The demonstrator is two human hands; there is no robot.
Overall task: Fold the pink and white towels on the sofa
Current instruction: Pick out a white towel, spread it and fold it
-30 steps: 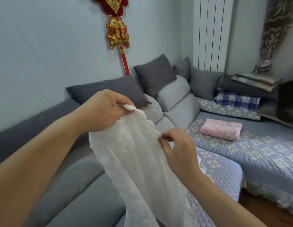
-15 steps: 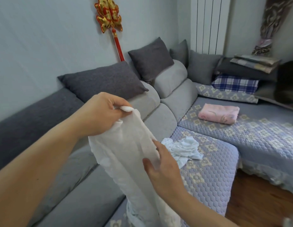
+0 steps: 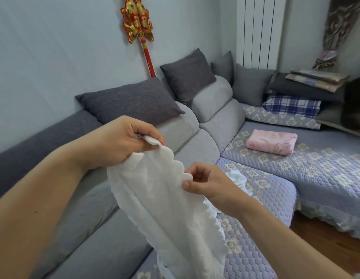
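Note:
A white towel [image 3: 165,200] with a scalloped edge hangs in the air in front of me, trailing down to the sofa seat. My left hand [image 3: 118,146] grips its top corner. My right hand [image 3: 209,184] pinches the scalloped edge a little lower and to the right. A second white cloth [image 3: 238,179] lies crumpled on the quilted seat, partly hidden behind my right hand. A folded pink towel [image 3: 271,141] rests on the far section of the sofa [image 3: 326,178].
Dark grey cushions [image 3: 130,103] line the sofa back along the wall. A blue plaid pillow [image 3: 292,105] and stacked folded fabrics [image 3: 316,79] sit in the far corner. Wooden floor [image 3: 324,238] shows at lower right.
My right hand has gone from resting flat against the hanging towel to pinching its scalloped edge higher up. The view has shifted slightly.

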